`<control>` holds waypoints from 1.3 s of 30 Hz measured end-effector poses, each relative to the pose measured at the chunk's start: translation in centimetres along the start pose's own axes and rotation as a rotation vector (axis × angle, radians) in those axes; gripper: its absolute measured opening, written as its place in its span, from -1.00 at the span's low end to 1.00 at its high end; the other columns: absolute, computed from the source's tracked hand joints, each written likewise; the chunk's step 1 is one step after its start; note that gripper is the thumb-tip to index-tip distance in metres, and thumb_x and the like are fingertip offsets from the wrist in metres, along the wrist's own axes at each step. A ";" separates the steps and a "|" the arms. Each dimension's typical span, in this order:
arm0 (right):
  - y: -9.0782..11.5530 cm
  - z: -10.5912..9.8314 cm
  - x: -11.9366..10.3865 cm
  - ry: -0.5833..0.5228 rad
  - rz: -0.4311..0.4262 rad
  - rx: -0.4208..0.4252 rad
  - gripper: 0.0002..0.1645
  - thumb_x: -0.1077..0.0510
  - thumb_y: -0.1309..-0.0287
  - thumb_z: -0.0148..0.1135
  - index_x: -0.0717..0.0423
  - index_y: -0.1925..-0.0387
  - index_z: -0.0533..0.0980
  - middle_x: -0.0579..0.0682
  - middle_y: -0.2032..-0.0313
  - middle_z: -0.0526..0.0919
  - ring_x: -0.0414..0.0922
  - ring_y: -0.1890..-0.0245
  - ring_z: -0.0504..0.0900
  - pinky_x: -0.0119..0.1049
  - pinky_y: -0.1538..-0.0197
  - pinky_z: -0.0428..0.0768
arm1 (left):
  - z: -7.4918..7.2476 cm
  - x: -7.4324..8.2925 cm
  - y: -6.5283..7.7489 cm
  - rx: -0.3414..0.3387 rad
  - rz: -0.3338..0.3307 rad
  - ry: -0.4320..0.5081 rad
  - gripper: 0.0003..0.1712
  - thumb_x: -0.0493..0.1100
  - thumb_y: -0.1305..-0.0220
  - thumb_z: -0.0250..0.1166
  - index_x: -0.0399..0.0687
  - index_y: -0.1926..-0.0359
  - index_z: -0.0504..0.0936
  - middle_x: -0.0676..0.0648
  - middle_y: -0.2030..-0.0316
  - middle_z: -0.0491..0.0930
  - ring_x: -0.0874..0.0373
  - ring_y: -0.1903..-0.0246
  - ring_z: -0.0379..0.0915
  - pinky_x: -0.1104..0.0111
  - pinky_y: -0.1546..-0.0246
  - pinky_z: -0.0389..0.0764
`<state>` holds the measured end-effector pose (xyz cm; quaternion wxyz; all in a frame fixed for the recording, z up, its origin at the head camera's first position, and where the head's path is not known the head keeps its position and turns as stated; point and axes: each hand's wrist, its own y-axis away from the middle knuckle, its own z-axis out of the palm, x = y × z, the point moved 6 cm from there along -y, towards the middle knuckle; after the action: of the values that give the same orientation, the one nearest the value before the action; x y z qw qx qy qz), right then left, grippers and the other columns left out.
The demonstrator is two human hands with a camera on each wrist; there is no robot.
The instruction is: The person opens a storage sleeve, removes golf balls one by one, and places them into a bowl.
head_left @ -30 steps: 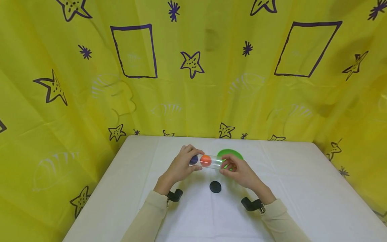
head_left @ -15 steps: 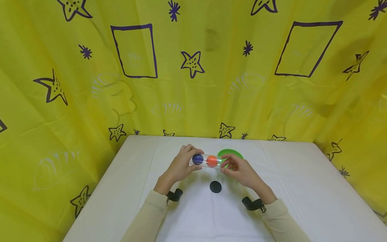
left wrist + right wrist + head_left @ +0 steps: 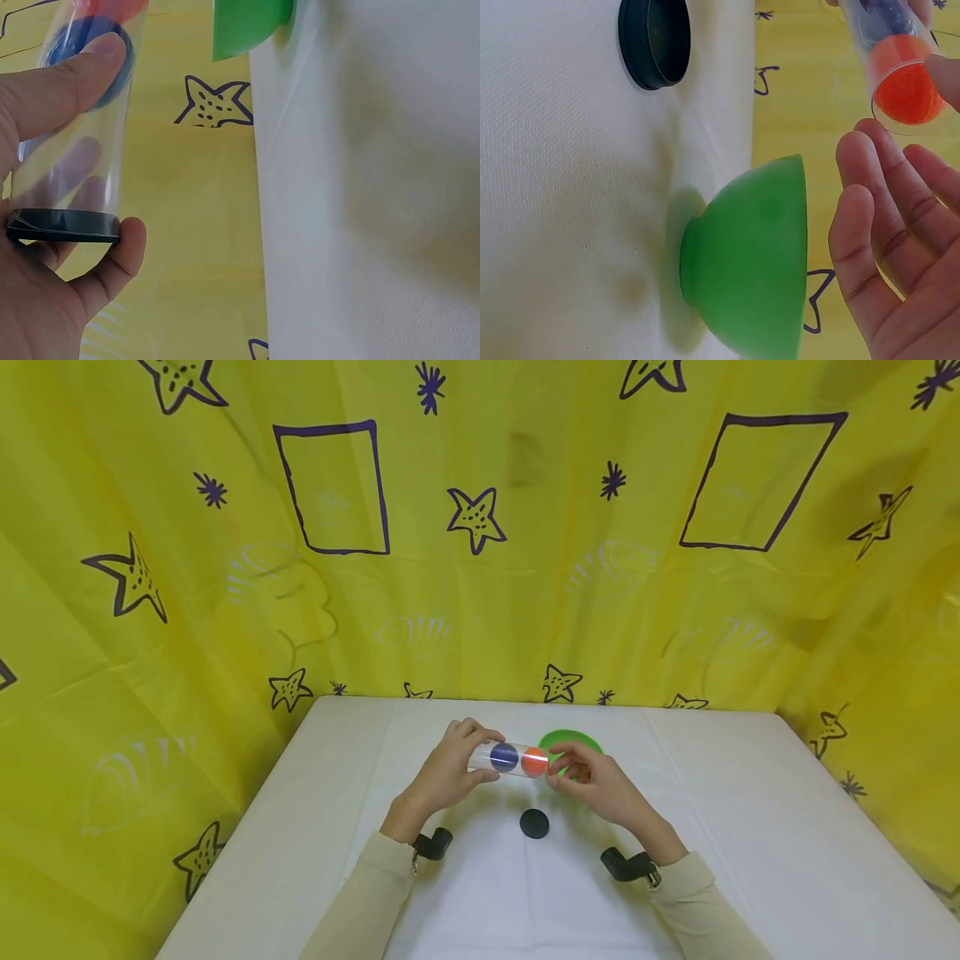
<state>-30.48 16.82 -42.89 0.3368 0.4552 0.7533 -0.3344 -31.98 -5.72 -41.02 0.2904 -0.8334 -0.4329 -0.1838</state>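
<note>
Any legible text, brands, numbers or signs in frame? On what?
No readable text anywhere.
Black lid: a possible faint mark inside, too small to read.
Clear tube, green bowl: no lettering visible.
Yellow curtain: stars and outlines only, no letters or numbers.

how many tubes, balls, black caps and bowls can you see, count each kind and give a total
tubes: 1, the clear tube
balls: 2, the blue ball and orange ball
black caps: 2, the loose cap and the end cap on the tube
bowls: 1, the green bowl, its inside mostly hidden
total visible: 6
</note>
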 end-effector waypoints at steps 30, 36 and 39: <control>0.1 -0.4 0.6 0.041 0.023 0.009 -0.43 0.05 -0.23 0.45 0.15 -0.21 0.52 0.06 0.20 0.68 -0.08 0.27 0.60 -0.37 0.18 0.62 | 0.1 -0.3 -0.1 0.006 -0.014 -0.002 -0.44 -0.13 -0.20 0.51 0.08 -0.22 0.58 -0.14 -0.10 0.52 0.00 -0.12 0.31 0.11 -0.09 0.57; 0.2 -0.5 0.4 0.037 0.014 0.033 -0.46 0.07 -0.22 0.46 0.14 -0.17 0.54 0.05 0.20 0.69 -0.09 0.28 0.61 -0.38 0.18 0.62 | 0.3 -0.4 -0.1 0.002 -0.024 0.000 -0.43 -0.12 -0.21 0.51 0.10 -0.23 0.57 -0.10 -0.10 0.51 0.01 -0.11 0.30 0.15 -0.08 0.58; 0.2 -0.6 0.3 0.034 0.009 0.047 -0.48 0.09 -0.21 0.46 0.14 -0.15 0.55 0.05 0.22 0.69 -0.10 0.29 0.61 -0.38 0.19 0.62 | 0.3 -0.4 -0.1 0.003 -0.024 0.007 -0.43 -0.13 -0.21 0.51 0.09 -0.24 0.57 -0.13 -0.10 0.52 0.01 -0.10 0.30 0.15 -0.07 0.58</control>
<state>-30.56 17.48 -42.86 0.3147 0.4722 0.7487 -0.3428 -32.26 -5.75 -41.51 0.2910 -0.8270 -0.4422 -0.1894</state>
